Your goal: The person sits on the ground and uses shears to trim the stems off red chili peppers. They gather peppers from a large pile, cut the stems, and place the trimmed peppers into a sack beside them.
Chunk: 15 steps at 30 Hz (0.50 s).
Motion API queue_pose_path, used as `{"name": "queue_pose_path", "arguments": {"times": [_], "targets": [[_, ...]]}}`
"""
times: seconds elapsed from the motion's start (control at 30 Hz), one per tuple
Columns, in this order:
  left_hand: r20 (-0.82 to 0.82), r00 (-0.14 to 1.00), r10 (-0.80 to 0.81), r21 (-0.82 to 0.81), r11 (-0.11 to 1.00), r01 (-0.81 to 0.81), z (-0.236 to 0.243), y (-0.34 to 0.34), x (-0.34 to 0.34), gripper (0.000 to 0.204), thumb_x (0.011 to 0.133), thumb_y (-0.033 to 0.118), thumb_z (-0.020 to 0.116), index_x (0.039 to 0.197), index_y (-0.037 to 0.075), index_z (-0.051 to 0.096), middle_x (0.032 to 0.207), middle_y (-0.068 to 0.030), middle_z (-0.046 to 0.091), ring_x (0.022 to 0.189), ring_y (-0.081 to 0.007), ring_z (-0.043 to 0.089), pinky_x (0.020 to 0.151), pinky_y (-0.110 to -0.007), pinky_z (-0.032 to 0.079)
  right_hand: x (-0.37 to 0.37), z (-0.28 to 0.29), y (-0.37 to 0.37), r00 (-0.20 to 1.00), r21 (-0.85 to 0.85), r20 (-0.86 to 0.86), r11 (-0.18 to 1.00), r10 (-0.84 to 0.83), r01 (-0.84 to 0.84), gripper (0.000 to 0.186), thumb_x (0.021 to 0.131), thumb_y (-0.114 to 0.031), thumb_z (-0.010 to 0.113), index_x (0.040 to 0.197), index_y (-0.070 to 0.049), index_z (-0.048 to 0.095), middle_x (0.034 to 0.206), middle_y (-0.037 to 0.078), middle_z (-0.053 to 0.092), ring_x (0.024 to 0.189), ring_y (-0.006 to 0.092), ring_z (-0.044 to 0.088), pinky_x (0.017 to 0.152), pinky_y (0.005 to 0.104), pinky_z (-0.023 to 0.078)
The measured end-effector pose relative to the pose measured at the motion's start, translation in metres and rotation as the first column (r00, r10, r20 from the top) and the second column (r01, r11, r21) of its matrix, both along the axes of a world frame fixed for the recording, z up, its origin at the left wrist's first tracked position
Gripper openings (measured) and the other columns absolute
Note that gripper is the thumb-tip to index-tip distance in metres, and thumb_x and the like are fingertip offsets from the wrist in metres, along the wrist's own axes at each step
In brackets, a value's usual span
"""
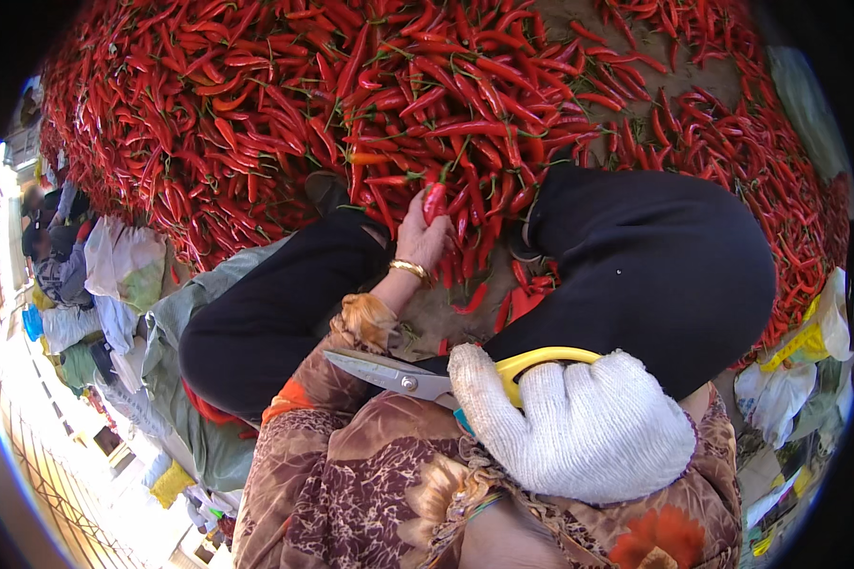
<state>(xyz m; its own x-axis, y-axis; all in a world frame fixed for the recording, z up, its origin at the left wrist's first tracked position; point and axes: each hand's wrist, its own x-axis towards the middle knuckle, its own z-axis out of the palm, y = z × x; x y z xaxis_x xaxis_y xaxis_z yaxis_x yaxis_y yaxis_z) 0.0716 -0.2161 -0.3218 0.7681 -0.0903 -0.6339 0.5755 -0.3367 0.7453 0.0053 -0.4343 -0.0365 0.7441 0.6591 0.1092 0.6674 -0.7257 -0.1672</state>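
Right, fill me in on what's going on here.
A person is at the edge of a large heap of red chili peppers, legs in black trousers spread to either side. The bare left hand grips a red chili pepper between the knees. The right hand, in a white knitted glove, holds yellow-handled scissors over the lap, blades pointing left, apart from that pepper.

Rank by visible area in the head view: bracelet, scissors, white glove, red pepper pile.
1. Red pepper pile
2. White glove
3. Scissors, partly hidden by the glove
4. Bracelet
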Motion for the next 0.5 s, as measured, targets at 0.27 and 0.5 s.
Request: {"name": "queue_pose_path", "arguments": {"times": [0.27,0.5], "targets": [[-0.205,0.978,-0.04,-0.52,0.851,-0.075,0.055,-0.028,0.026,0.063,0.078,0.0,0.049,0.14,0.004,0.043,0.087,-0.01,0.065,0.066,-0.0164,0.061,0.063,-0.028,0.052,-0.001,-0.001,-0.008,0.994,0.023,-0.106,1.0,0.02,-0.018,0.037,0.087,-0.028,0.064,0.118,-0.009,0.068,0.059,-0.002,0.044,0.043,0.0114,0.045,0.039,0.0302,0.035],[-0.305,0.952,0.005,-0.563,0.805,-0.185,0.043,-0.023,0.052,0.028,0.089,0.017,0.07,0.114,0.01,0.058,0.082,-0.0024,0.065,0.069,-0.0107,0.061,0.059,-0.024,0.049,0.0,-0.003,-0.008,0.996,-0.005,-0.091,1.0,0.009,-0.01,0.036,0.087,-0.026,0.063,0.118,-0.009,0.068,0.059,-0.001,0.043,0.044,0.0119,0.046,0.039,0.0299,0.036]]}}
